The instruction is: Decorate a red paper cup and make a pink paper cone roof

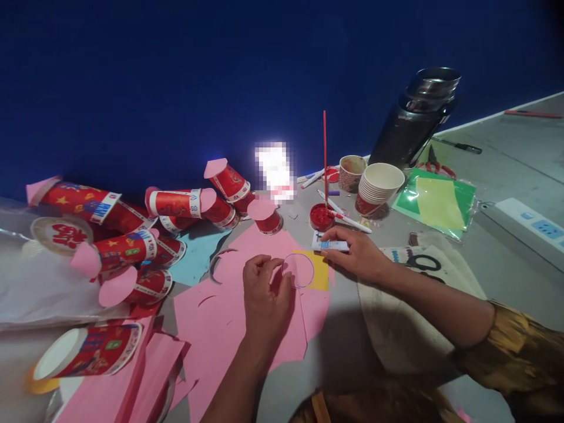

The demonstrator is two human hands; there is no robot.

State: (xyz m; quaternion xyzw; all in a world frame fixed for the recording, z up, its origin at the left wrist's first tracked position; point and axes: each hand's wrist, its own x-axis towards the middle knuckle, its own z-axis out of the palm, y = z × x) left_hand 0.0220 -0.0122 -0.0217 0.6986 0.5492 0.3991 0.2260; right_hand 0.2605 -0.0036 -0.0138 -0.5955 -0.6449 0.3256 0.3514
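Between the thumb and fingers of my left hand (268, 294) is the edge of a pink paper circle (303, 269) with a blue outline. It hovers over or lies against a yellow paper piece (321, 271); I cannot tell which. My right hand (363, 252) grips a small white block with blue print (333, 246), whose kind is unclear. Beneath my left hand spreads a large pink paper sheet (211, 335) with cut edges. Just beyond the white block sits a pot of red paint (321, 218) with a thin red stick (325, 153) upright in it.
Several red paper cups with pink paper on their ends (174, 204) lie at the left. Stacked paper cups (379, 185) and a dark flask (412, 120) stand at the right back. Scissors (423, 262) lie on a cloth bag (453, 282); a power strip (535, 220) is farther right.
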